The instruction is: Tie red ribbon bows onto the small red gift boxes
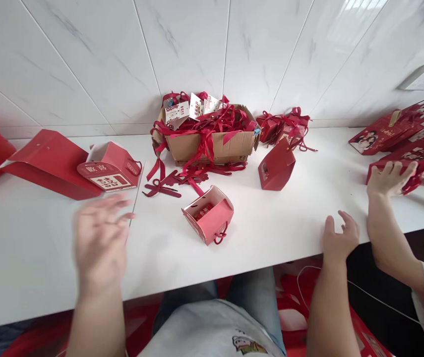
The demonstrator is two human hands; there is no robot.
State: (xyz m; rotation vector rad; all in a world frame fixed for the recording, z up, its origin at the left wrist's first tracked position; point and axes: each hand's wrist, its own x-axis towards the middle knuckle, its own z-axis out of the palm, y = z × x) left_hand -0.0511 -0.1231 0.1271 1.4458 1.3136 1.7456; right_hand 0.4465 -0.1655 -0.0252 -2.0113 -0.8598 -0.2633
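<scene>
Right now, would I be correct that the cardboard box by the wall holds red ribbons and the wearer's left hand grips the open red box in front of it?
Not quite: the head view shows the left hand apart from the open red box, which rests on the table. The cardboard box does hold red ribbons.

Both forearms (329, 312) reach forward. The left hand (102, 240) is blurred, loosely spread. The right hand (341, 237) is half curled
</scene>
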